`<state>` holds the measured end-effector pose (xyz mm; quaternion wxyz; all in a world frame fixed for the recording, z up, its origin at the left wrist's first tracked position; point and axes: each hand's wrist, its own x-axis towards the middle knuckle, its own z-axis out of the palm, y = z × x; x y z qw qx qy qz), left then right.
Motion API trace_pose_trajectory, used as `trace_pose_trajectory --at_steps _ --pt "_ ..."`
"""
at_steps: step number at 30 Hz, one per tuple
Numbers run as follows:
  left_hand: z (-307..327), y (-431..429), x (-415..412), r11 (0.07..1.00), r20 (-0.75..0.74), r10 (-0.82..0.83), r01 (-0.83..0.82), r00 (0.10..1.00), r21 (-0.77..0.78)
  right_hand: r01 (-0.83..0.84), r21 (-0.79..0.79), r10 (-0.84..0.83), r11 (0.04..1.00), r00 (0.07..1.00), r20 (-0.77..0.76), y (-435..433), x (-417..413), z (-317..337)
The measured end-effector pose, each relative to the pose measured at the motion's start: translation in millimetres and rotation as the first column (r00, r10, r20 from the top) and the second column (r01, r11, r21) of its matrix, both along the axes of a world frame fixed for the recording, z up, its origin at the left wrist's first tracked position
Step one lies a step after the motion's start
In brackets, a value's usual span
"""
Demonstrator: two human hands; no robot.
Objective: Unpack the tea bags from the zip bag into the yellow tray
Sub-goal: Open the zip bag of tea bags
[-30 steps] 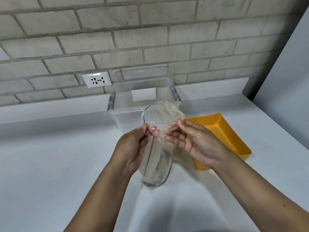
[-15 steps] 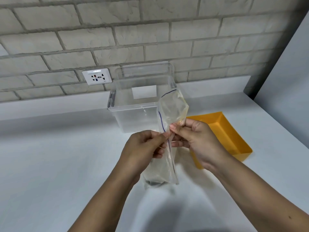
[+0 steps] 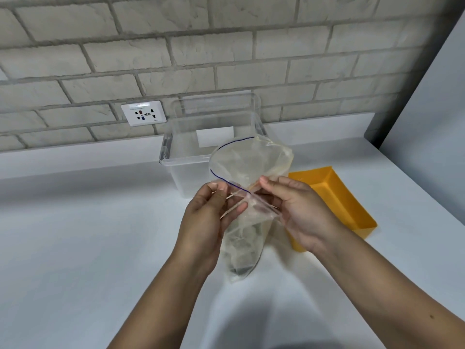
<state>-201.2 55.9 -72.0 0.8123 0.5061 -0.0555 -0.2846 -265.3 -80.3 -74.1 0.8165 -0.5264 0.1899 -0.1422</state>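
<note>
A clear zip bag point(image 3: 247, 167) with a blue zip line stands upright between my hands above the white counter, its mouth spread wide. Dark, blurred tea bags point(image 3: 242, 258) lie at its bottom. My left hand point(image 3: 208, 220) pinches the bag's near-left edge between thumb and fingers. On the right edge of the mouth, my right hand point(image 3: 299, 212) pinches the plastic just as firmly. The yellow tray point(image 3: 344, 200) sits on the counter right of the bag, partly hidden behind my right hand; what shows of its inside holds nothing.
A clear plastic bin point(image 3: 191, 157) stands behind the bag against the low ledge. A wall socket point(image 3: 143, 113) is on the brick wall at left. A grey panel point(image 3: 432, 102) closes the right side. The white counter point(image 3: 88, 235) spreads left and front.
The bag's mouth, narrow half a second ago, is now pulled wide apart. My hands have moved slightly apart, each still pinching an edge.
</note>
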Motion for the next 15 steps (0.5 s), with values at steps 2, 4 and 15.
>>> trace_pose_trajectory --at_steps 2,4,15 --pt "-1 0 3 0.987 -0.185 -0.028 -0.002 0.982 -0.161 -0.035 0.15 0.024 0.988 0.997 0.071 -4 1 -4" --pt "-1 0 7 0.962 -0.294 -0.032 -0.05 0.955 -0.267 -0.035 0.354 -0.004 0.935 0.994 0.109 -6 3 -9" --pt "-15 1 21 0.979 -0.365 -0.005 -0.069 0.931 -0.19 0.069 0.549 -0.129 0.833 0.989 0.071 -15 8 -22"
